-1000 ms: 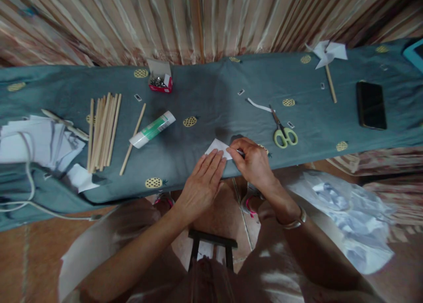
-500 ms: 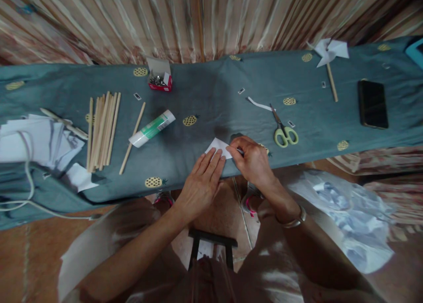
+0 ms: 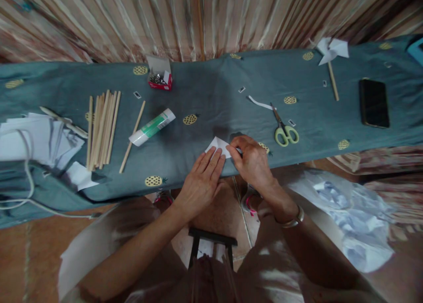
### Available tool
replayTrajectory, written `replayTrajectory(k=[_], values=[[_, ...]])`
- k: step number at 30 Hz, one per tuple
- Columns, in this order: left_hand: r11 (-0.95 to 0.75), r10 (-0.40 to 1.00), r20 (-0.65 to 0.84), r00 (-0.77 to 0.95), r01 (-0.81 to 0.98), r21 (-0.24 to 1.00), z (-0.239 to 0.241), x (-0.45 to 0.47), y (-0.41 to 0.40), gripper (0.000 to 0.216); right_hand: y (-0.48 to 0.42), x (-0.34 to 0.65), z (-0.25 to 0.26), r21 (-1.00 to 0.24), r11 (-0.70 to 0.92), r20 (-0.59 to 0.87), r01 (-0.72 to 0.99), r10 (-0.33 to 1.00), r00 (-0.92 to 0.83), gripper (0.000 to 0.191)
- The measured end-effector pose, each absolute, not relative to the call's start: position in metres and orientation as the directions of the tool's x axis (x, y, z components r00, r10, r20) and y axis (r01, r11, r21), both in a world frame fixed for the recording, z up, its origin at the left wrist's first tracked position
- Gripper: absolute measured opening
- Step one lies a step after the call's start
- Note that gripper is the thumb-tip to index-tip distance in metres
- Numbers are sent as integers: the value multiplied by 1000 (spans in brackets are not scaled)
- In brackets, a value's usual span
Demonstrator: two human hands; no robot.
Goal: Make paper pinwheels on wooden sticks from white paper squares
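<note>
A small folded piece of white paper lies near the front edge of the cloth-covered table. My left hand rests flat on its left side, fingers stretched out. At the paper's right corner, my right hand is closed, thumb and fingers pinching that corner. Part of the paper is hidden under both hands. To the right are scissors with light green handles, and a thin curled paper strip touches their tip. A glue stick with a green label lies to the left, across a wooden stick.
Several wooden sticks lie beside a stack of white paper at left. A red box of metal pins stands at the back. A paper pinwheel and a phone lie at right. A plastic bag is below.
Almost nothing differs. The view has shifted very slightly; both hands stay on the folded paper in the same places.
</note>
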State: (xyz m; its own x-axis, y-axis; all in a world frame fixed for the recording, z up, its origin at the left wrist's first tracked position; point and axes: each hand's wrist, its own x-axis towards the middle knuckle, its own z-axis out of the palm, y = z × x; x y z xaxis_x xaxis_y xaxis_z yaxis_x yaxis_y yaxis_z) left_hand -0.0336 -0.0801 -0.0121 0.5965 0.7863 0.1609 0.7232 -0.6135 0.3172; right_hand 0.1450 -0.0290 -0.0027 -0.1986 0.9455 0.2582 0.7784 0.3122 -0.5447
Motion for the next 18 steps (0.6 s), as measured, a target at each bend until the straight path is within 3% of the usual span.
replayTrajectory(k=[18], values=[[-626,779,147,610,741,244,-11,-55,-85,58,-49,162,-13,-536,318,327,782,932,-155,27]])
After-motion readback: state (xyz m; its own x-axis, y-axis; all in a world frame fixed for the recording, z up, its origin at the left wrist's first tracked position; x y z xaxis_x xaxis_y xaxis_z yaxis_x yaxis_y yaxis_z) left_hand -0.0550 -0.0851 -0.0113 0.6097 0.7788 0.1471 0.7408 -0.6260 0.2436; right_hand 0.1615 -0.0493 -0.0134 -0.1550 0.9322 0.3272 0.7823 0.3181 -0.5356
